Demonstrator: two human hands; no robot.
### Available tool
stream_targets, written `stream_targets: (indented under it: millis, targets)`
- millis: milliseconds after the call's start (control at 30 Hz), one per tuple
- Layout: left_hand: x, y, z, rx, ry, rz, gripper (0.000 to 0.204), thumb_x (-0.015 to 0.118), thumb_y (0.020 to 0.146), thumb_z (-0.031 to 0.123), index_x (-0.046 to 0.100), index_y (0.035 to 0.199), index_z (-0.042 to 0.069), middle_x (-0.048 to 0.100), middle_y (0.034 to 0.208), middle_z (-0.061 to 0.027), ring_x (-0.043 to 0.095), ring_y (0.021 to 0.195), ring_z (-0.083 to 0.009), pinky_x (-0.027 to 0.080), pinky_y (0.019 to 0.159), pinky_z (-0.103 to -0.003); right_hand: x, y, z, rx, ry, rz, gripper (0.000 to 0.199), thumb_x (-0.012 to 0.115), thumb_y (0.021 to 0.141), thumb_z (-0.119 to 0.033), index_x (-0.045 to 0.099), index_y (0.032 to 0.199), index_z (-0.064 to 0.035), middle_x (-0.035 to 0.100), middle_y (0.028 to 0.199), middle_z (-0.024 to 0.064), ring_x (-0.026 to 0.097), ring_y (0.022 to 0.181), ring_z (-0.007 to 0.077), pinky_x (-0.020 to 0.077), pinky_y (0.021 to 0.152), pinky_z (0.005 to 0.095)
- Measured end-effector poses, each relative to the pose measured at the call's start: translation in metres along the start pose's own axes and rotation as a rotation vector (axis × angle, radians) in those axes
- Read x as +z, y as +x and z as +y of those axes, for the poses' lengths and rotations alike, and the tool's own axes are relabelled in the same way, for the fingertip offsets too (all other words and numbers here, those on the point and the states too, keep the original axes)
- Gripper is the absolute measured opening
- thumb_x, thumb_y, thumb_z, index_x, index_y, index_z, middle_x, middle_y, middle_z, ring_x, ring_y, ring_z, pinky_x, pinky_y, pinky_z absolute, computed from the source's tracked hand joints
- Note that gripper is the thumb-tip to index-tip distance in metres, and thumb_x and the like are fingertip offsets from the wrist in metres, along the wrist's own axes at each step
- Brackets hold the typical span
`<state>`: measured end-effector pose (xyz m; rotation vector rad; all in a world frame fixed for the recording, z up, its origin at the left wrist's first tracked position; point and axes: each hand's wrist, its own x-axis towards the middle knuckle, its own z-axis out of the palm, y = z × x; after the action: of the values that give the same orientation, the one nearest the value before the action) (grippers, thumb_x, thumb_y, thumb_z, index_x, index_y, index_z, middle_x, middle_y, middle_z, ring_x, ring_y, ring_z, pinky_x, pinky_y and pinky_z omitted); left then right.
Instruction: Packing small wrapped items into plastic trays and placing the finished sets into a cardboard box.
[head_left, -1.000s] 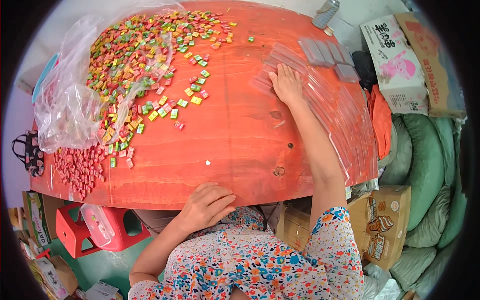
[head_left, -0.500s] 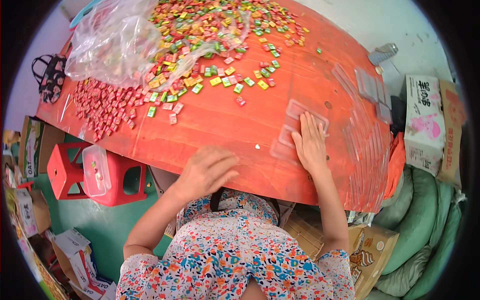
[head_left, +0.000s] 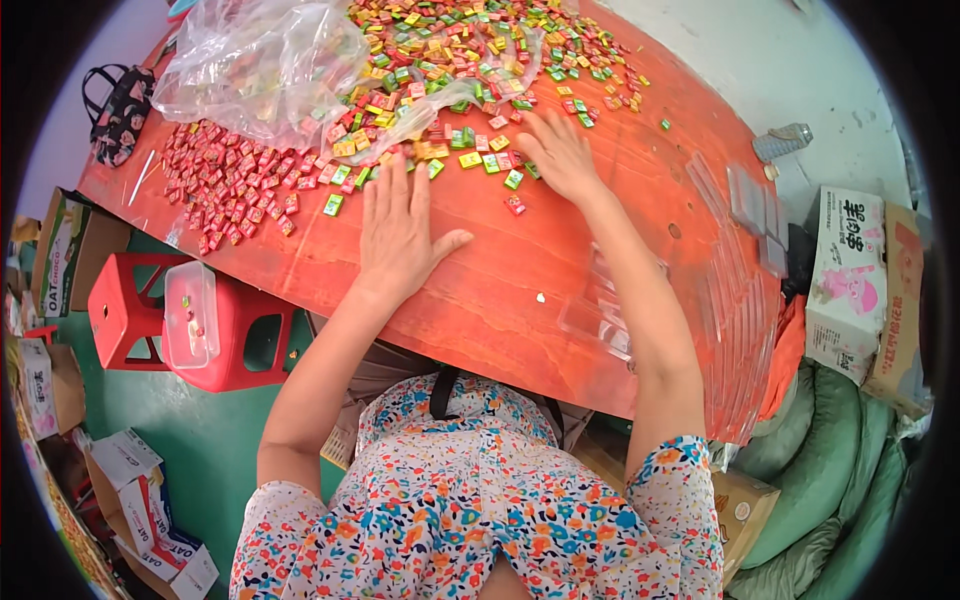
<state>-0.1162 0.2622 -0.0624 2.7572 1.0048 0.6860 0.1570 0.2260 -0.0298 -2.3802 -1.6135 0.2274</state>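
Observation:
My left hand [head_left: 398,232] lies flat and open on the orange-red table [head_left: 500,290], fingertips at the near edge of a spread of small wrapped candies [head_left: 460,60] in green, yellow, red and orange. My right hand [head_left: 556,152] is also open, palm down, fingers resting among loose candies at the pile's edge. Neither hand holds anything. A separate patch of red candies [head_left: 225,185] lies to the left. A clear plastic tray [head_left: 600,310] sits on the table beside my right forearm.
A crumpled clear plastic bag [head_left: 265,65] covers the far left of the pile. Stacked clear trays [head_left: 745,260] line the table's right edge. Red stools [head_left: 245,345] with a lidded clear box [head_left: 190,315] stand at the left; cardboard boxes [head_left: 850,275] and green sacks [head_left: 830,470] at the right.
Both hands moved forward onto the table: the left rose from the table's near edge to the candies, the right left the clear tray and reached the pile.

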Motion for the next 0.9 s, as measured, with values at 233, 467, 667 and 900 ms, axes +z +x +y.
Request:
stream_targets:
  millis: [233, 467, 667, 900]
  targets:
    - [0.008, 0.017, -0.014, 0.180, -0.068, -0.049, 0.106, 0.063, 0.082, 0.067, 0.024, 0.153, -0.002, 0.022, 0.160, -0.0239, 0.021, 0.149, -0.0394, 0.017, 0.121, -0.051, 0.028, -0.022, -0.046, -0.381, -0.086, 0.044, 0.057, 0.036, 0.103, -0.054, 0.040, 0.151, -0.0239, 0.033, 0.158, 0.0152, 0.025, 0.147, 0.0374, 0.0185, 0.118, 0.0568]
    - [-0.022, -0.041, 0.026, 0.152, -0.279, -0.111, 0.111, 0.067, 0.081, 0.061, 0.013, 0.156, -0.002, 0.018, 0.161, -0.0258, 0.015, 0.150, -0.0409, 0.011, 0.122, -0.052, 0.017, -0.093, -0.065, -0.482, 0.537, -0.233, 0.063, 0.039, 0.104, -0.044, 0.027, 0.156, -0.0103, 0.026, 0.162, 0.0125, 0.018, 0.152, 0.0289, 0.0065, 0.124, 0.0479]
    - [-0.050, -0.056, 0.010, 0.143, -0.469, 0.006, 0.064, 0.069, 0.088, 0.015, 0.043, 0.145, 0.002, 0.042, 0.150, -0.0187, 0.038, 0.140, -0.0387, 0.033, 0.115, -0.048, -0.017, -0.136, -0.035, -0.278, 0.615, 0.038, 0.035, 0.055, 0.099, -0.021, 0.059, 0.131, -0.0073, 0.055, 0.139, 0.0142, 0.049, 0.133, 0.0310, 0.0365, 0.112, 0.0411]
    - [-0.061, -0.067, 0.013, 0.220, -0.251, -0.067, 0.044, 0.065, 0.084, 0.003, 0.060, 0.127, 0.003, 0.060, 0.126, -0.0128, 0.056, 0.115, -0.0323, 0.046, 0.099, -0.043, -0.029, -0.185, -0.055, -0.386, 0.233, 0.101, 0.020, 0.069, 0.084, -0.009, 0.068, 0.103, -0.0052, 0.065, 0.105, 0.0100, 0.063, 0.098, 0.0299, 0.0526, 0.083, 0.0409]
